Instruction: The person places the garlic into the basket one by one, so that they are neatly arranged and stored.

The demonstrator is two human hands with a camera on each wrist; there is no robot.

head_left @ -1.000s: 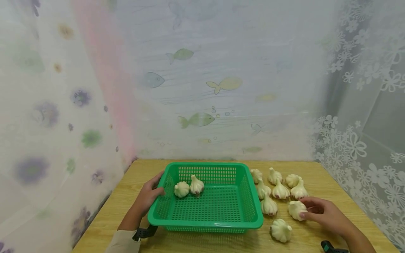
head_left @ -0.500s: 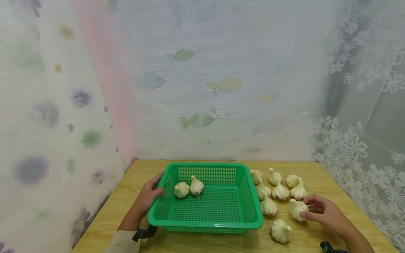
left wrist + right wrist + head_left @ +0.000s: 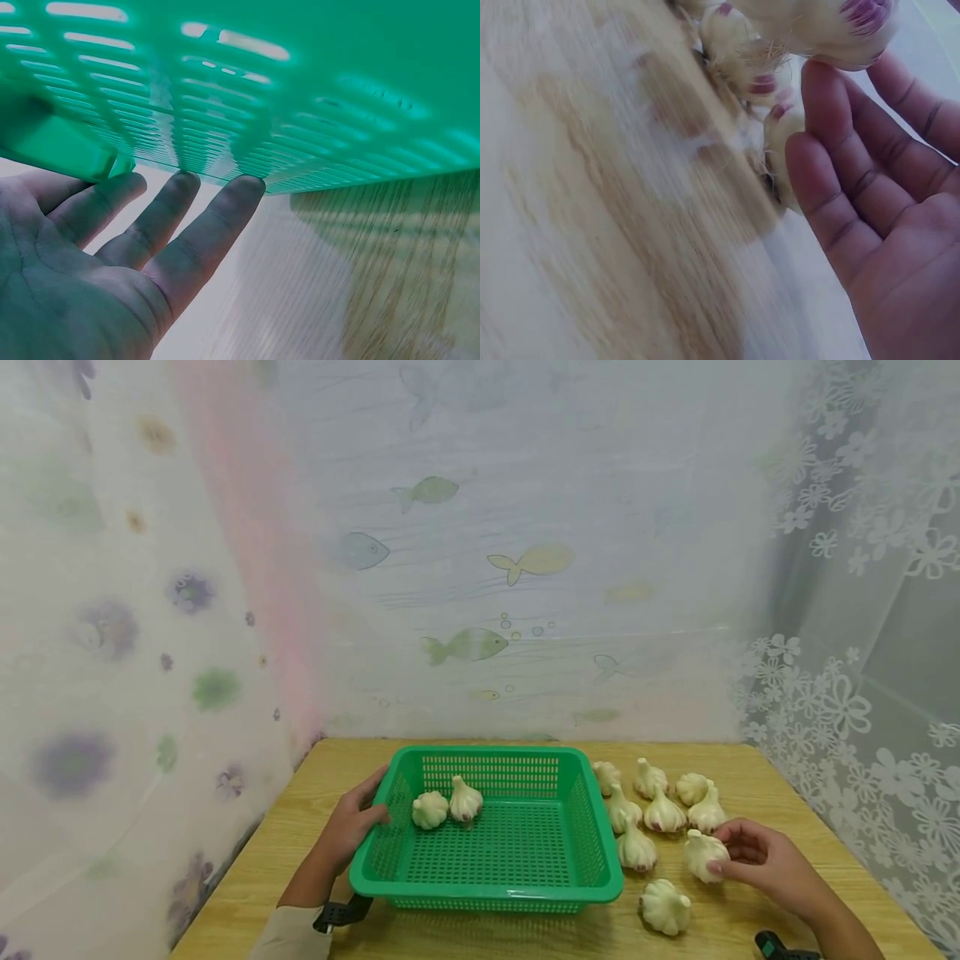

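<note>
A green plastic basket [image 3: 487, 892] stands on the table with two garlic bulbs inside, one a rounded garlic bulb [image 3: 430, 810], the other a garlic bulb with its stem up [image 3: 466, 799]. My left hand [image 3: 352, 823] holds the basket's left side, thumb over the rim; in the left wrist view the fingers [image 3: 206, 247] reach along the slotted outer wall. Right of the basket, my right hand [image 3: 772, 864] pinches a garlic bulb [image 3: 703, 855] between thumb and fingers. The right wrist view has that bulb's rooty, purple-marked base [image 3: 817, 30] above my fingertips.
Several garlic bulbs [image 3: 665, 812] lie grouped between the basket and my right hand. One more garlic bulb [image 3: 665, 907] sits nearer the front. The wooden table [image 3: 465, 939] meets patterned curtains [image 3: 637, 685] at the back and sides.
The garlic bulb in my right hand has tipped so its stem points more upward, the right hand rising slightly with it. My left hand and the basket stay in place.
</note>
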